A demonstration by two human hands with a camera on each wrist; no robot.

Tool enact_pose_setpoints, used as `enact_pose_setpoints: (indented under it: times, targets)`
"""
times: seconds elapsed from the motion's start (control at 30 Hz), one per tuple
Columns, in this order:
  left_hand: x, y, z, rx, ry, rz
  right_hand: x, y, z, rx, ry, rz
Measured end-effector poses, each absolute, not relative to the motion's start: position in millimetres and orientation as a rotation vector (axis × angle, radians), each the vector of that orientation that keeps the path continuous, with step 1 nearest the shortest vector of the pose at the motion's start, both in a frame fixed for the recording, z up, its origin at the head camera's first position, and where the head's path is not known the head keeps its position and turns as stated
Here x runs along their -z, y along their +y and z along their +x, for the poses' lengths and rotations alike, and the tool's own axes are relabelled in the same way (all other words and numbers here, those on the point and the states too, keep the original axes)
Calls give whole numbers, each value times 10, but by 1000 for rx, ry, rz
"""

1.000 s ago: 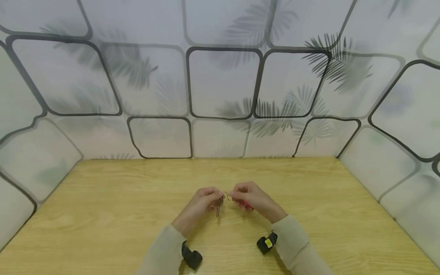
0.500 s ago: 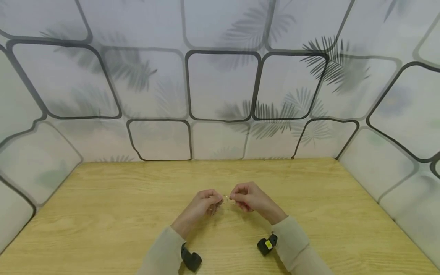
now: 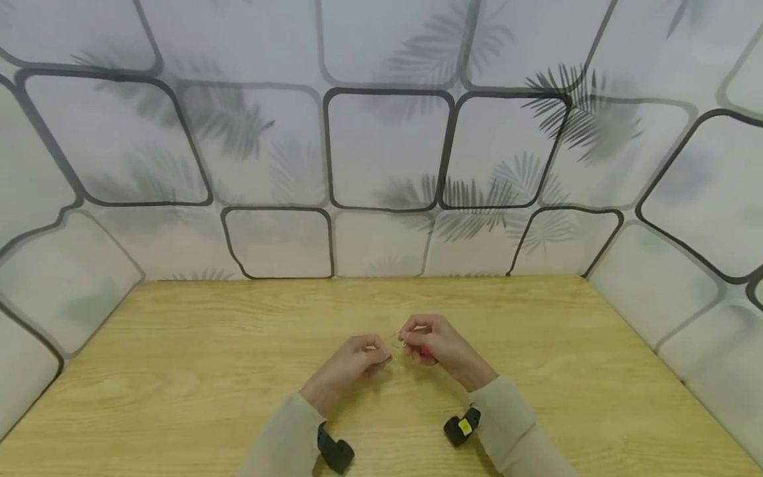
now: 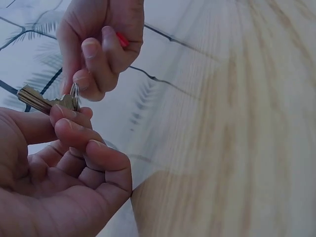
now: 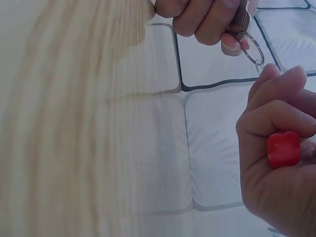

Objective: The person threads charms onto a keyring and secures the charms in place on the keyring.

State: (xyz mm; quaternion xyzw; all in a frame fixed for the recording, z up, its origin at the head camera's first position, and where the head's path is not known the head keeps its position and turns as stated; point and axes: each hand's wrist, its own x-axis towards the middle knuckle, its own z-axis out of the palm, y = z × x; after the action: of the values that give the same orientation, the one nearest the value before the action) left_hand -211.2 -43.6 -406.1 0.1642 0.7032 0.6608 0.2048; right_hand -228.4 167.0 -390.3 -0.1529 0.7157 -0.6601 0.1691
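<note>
In the left wrist view a brass-coloured key (image 4: pixel 39 100) lies across my left hand (image 4: pixel 64 182), pinched between thumb and fingers near its ring end. A thin metal key ring (image 5: pixel 256 47) leads from the key to my right hand (image 5: pixel 279 123), where a small link (image 5: pixel 259 66) meets the fingertips. Tucked under the curled fingers of that hand is a red keychain charm (image 5: pixel 283 149), with only a rounded end showing. Seen from the head, my left hand (image 3: pixel 352 364) hides the key, and my right hand (image 3: pixel 438 343) is just beside it, slightly higher.
Both hands are above a light wood-grain table (image 3: pixel 208 371). A pale patterned backdrop (image 3: pixel 387 146) of dark rounded outlines and leaves stands behind it and along both sides. Each wrist carries a black camera mount (image 3: pixel 459 427) below the sleeve.
The key hung below my left fingers a second ago, then tilted, and is now hidden from the head view. My left fingertips have shifted slightly down and right. My right hand stays nearly still.
</note>
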Motion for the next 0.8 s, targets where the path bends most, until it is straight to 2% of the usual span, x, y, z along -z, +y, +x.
enact_pose_setpoints:
  times: [0.33, 0.6, 0.8]
  targets:
    - [4069, -403, -2150, -1919, 1931, 427, 3894, 1737, -2299, 1887, 2022, -444]
    - [4081, -544, -2202, -1985, 1923, 329, 3897, 1875, -2333, 1607, 2150, -600]
    - [4066, -634, -2218, -1979, 1918, 328, 3888, 1991, -2394, 1561, 2141, -638]
